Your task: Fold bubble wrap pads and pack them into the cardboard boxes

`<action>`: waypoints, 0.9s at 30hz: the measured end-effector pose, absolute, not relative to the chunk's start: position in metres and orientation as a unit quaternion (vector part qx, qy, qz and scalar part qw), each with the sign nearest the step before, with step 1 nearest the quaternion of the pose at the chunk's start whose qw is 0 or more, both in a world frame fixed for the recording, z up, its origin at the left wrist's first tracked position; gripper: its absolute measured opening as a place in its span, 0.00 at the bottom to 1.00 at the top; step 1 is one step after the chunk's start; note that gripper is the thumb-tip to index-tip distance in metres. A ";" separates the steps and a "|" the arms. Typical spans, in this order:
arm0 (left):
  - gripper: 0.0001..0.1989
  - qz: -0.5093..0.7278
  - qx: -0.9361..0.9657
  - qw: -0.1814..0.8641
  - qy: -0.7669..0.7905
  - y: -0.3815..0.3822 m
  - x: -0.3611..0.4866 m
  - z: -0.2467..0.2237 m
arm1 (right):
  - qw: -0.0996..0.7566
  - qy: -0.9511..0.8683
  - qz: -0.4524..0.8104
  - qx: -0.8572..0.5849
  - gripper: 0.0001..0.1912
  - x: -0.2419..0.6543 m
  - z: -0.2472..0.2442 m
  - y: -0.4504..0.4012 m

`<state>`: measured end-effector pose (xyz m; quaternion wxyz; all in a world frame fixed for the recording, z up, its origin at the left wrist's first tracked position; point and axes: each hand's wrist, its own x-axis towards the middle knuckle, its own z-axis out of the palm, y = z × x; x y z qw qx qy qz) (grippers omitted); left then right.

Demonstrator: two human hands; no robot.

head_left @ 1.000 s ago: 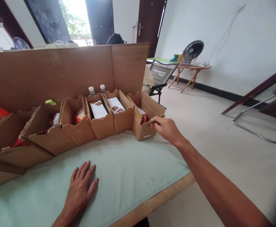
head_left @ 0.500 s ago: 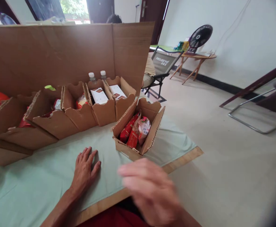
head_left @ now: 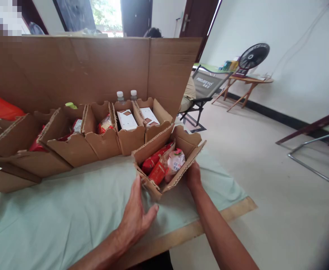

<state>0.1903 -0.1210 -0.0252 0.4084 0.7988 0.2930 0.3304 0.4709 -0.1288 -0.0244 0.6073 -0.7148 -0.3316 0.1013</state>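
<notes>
An open-topped cardboard box stands near the right end of the cloth-covered table, holding red packets and a white-and-pink packet. My left hand is at the box's near left corner, fingers stretched and thumb apart; its fingertips are at the cardboard. Against the box's right side, my right hand grips low down, its fingers mostly hidden by the wall. The near lower corner of the box is blurred.
A row of cardboard bins holds packets and white boxes. Behind it rise two bottles and a tall cardboard panel. A seated person, a folding chair and a fan are beyond. The table's edge runs nearby.
My left hand has left the tabletop and come to the box's near left side. My right hand has moved forward to its right side. The box has turned slightly.
</notes>
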 end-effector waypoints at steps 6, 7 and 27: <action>0.30 0.384 0.747 0.383 0.385 -0.048 0.195 -0.020 | 0.601 -0.394 0.189 -0.670 0.35 0.444 -0.037 -0.128; 0.28 0.389 0.738 0.380 0.399 -0.041 0.196 -0.023 | 0.595 -0.403 0.198 -0.667 0.33 0.443 -0.037 -0.128; 0.42 0.290 0.830 0.317 0.354 -0.017 0.207 -0.046 | 0.559 -0.315 0.002 -0.767 0.30 0.469 -0.055 -0.132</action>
